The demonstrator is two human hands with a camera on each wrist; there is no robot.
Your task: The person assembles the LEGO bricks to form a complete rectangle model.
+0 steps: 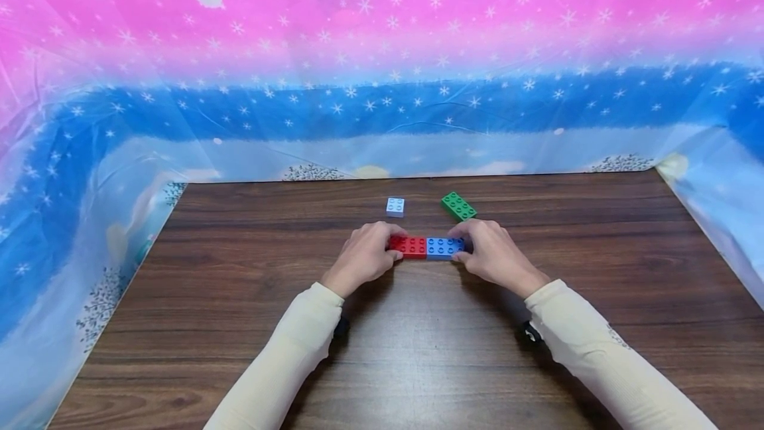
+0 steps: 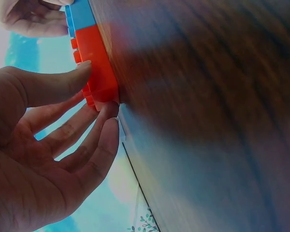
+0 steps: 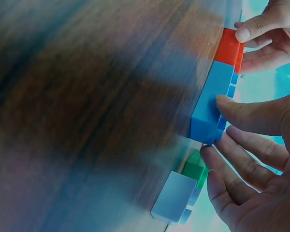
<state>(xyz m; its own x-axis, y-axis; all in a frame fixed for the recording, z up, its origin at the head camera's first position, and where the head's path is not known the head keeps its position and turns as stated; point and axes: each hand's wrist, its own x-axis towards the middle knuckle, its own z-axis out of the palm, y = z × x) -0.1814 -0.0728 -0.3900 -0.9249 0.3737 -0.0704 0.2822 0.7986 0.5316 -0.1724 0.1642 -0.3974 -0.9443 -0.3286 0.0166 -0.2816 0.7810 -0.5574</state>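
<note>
A red brick (image 1: 410,247) and a blue brick (image 1: 443,248) lie end to end on the table, studs up, their short ends touching. My left hand (image 1: 369,251) pinches the outer end of the red brick, with the thumb on its near side in the left wrist view. At the opposite end, my right hand (image 1: 492,252) grips the blue brick between thumb and fingers; the right wrist view shows its thumb (image 3: 246,116) against the long side. Fingers cover part of each brick's outer end.
Behind the bricks are a small white brick (image 1: 395,207) and a green brick (image 1: 458,206), which lies at an angle. A pale brick (image 3: 174,197) shows before the green one in the right wrist view. Patterned cloth (image 1: 382,111) borders the dark wooden table (image 1: 239,324).
</note>
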